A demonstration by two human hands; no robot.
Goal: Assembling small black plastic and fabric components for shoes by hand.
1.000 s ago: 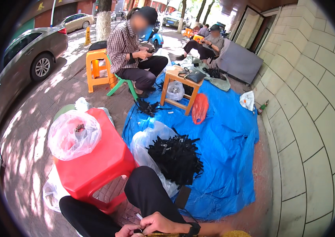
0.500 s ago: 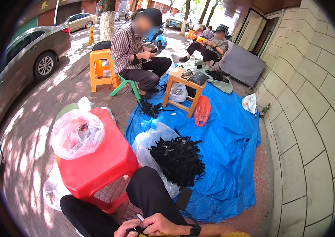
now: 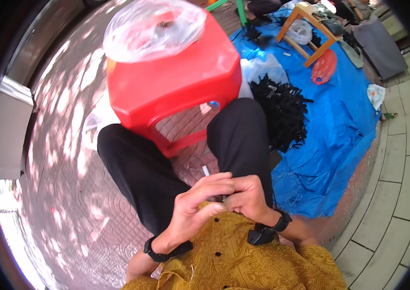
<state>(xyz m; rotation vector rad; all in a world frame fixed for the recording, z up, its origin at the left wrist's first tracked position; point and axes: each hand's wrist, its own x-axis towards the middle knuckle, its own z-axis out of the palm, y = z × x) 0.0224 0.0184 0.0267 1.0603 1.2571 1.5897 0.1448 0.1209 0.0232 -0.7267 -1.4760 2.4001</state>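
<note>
Glossy, smooth red plastic stool [image 3: 178,89], filmy see-through plastic bag [image 3: 139,34], crinkled shiny blue plastic sheet [image 3: 333,121], matt black cloth trousers [image 3: 139,179], wooden stool [image 3: 319,22], rough paving [image 3: 103,227]

Dark item [image 3: 221,198] between the hands [image 3: 193,198]: mostly hidden, kind indeterminate. Contents [image 3: 165,24] of clear plastic bag [image 3: 137,43]: blurred. Far co-worker [image 3: 262,6]: upper body cut off by top edge.
</note>
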